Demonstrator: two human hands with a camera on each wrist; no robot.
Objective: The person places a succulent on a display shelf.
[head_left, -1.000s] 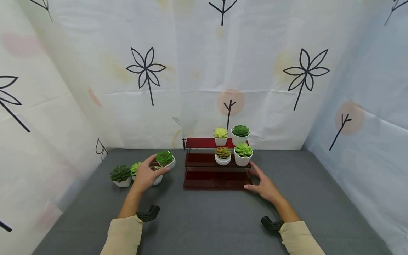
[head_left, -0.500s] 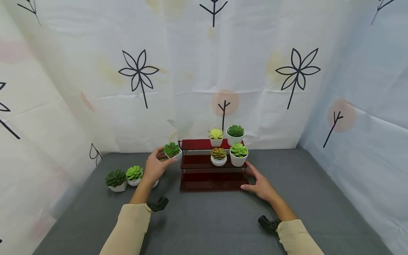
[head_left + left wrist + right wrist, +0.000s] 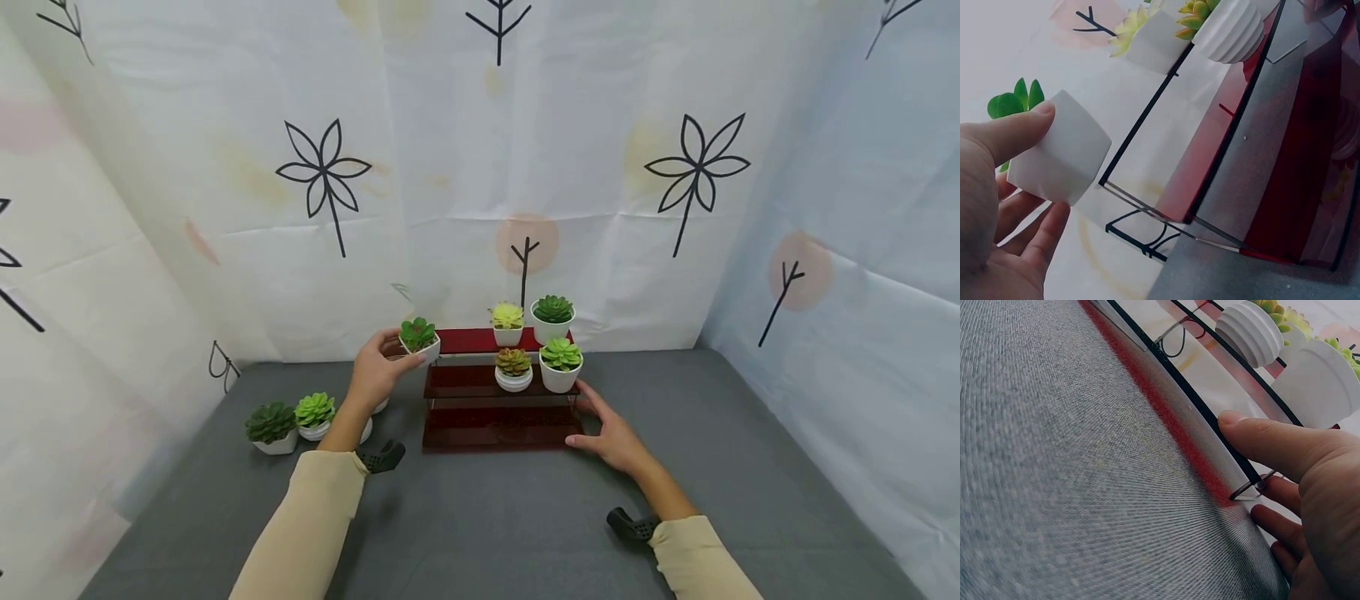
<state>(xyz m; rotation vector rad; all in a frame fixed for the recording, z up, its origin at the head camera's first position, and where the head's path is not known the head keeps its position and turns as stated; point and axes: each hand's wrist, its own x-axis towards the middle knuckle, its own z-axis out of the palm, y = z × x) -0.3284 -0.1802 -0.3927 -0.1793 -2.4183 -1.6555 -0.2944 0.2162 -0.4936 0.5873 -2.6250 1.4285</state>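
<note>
My left hand point(image 3: 373, 373) pinches a small potted succulent point(image 3: 417, 335) between thumb and fingers, raised at the left end of the top tier. Its faceted white pot point(image 3: 1065, 149) and rounded green leaves show in the left wrist view, tilted and apart from the frame. A three-tier display rack point(image 3: 459, 380) has dark red see-through shelves and thin black metal edging. My right hand point(image 3: 618, 440) holds the rack's lower right corner, thumb on the front edge point(image 3: 1209, 419) of a shelf and fingers around the side. Bottom tier bears no pots.
On the upper tier stand a yellow-green succulent point(image 3: 507, 322) and a dark green one point(image 3: 553, 317). Below them are a reddish-brown succulent point(image 3: 513, 369) and a bright green one point(image 3: 560, 363). Several more pots, including a dark green succulent point(image 3: 272, 425), stand left on the grey table, partly behind my left arm.
My left hand has carried the potted succulent right and up, from above the left-hand pots to the rack's top tier. My right hand has stayed at the rack's corner. The head view shifted slightly.
</note>
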